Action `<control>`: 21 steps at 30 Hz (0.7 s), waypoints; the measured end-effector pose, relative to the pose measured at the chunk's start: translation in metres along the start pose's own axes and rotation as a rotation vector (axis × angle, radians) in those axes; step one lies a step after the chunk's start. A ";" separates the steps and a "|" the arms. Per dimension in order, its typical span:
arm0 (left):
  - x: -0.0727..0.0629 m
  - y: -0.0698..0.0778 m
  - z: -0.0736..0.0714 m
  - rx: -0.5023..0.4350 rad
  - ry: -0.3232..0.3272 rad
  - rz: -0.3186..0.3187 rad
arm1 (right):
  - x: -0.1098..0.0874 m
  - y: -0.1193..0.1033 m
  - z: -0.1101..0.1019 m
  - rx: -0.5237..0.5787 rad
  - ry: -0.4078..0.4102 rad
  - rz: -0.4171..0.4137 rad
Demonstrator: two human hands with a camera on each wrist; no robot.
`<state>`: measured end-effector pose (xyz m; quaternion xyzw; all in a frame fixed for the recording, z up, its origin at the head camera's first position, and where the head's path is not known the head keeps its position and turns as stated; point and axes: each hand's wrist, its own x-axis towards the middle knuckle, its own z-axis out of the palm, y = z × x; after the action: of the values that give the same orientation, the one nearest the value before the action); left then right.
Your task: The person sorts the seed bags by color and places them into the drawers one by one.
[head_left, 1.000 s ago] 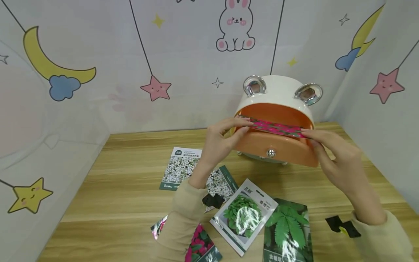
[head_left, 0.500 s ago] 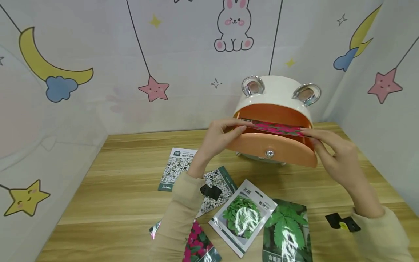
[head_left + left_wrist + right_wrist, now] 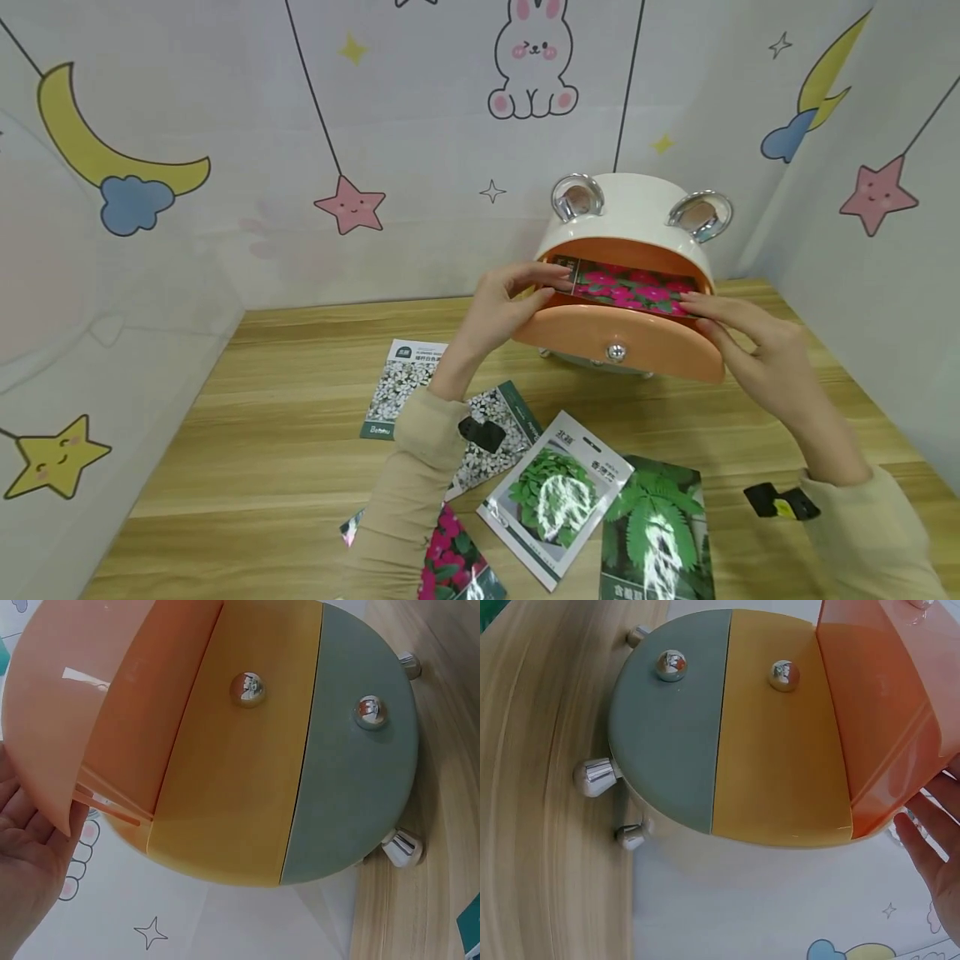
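Note:
A seed packet with pink flowers (image 3: 633, 287) lies across the pulled-out orange top drawer (image 3: 585, 323) of a rounded white cabinet (image 3: 637, 204). My left hand (image 3: 504, 307) holds the packet's left end, its fingers over the top and its thumb lower down by the drawer's side. At the right end my right hand (image 3: 765, 346) has its fingertips on the packet's face, thumb below near the drawer's edge. In both wrist views the drawer front hides part of the hands, and the packet is out of sight.
Below the orange drawer are a shut yellow drawer (image 3: 232, 742) and a shut green drawer (image 3: 352, 757). On the wooden table (image 3: 277, 467) lie white-flower packets (image 3: 401, 387), a green-herb packet (image 3: 555, 500), a fern-leaf packet (image 3: 652, 533) and another pink-flower packet (image 3: 453, 554).
The pink-flower packet has tipped so that more of its printed face shows inside the drawer. Both hands stay at its ends, with small finger shifts.

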<state>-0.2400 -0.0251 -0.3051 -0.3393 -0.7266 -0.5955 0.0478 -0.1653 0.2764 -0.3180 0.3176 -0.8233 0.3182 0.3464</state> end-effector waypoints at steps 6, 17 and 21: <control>-0.001 -0.004 0.004 -0.002 0.054 0.023 | -0.002 0.004 0.002 0.000 -0.008 0.074; -0.003 -0.002 0.009 -0.008 0.101 0.022 | -0.003 0.005 0.002 -0.006 -0.019 0.124; -0.003 0.000 0.010 0.002 0.120 0.024 | -0.003 0.005 0.004 0.005 -0.001 0.101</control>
<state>-0.2341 -0.0177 -0.3091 -0.3117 -0.7189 -0.6134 0.0989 -0.1691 0.2777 -0.3242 0.2764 -0.8377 0.3373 0.3287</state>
